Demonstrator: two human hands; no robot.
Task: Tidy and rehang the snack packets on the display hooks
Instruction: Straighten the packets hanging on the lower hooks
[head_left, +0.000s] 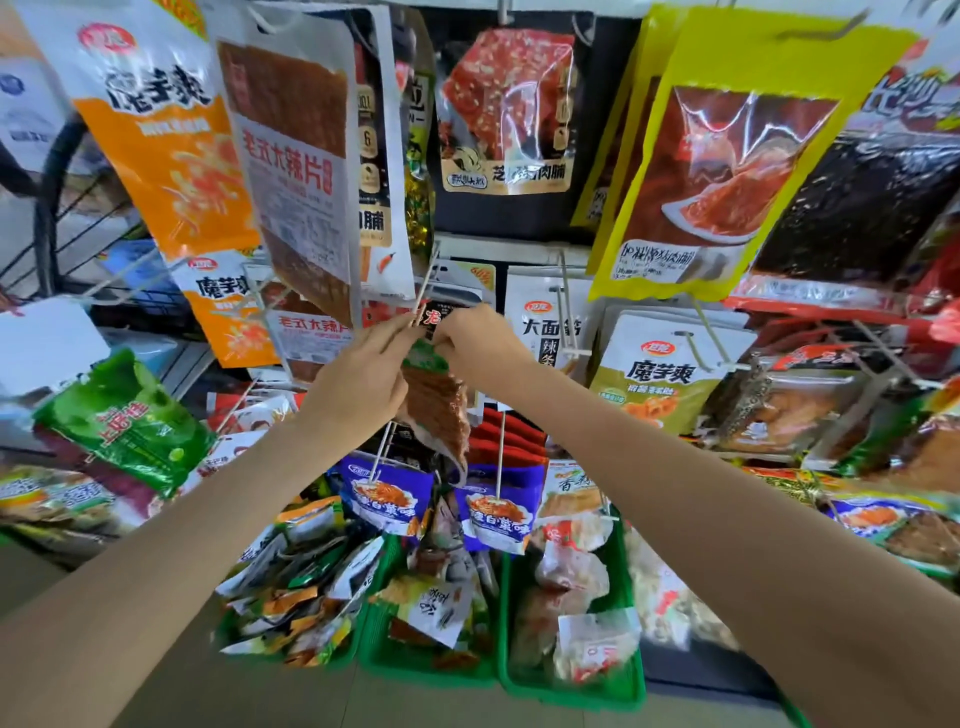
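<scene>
- Packet (434, 410), brown snack: top pinched between left hand (363, 379) and right hand (478, 348), body hanging below both.
- Hook (423, 291): white rod above fingers; tip hidden by packet top.
- Packet's label: mostly covered, unreadable.

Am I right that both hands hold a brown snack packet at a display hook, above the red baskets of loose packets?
Not quite. The baskets under the hands are green, not red, as the head view shows. The rest stands: the left hand and the right hand both pinch the top of the brown snack packet at a display hook.
</scene>
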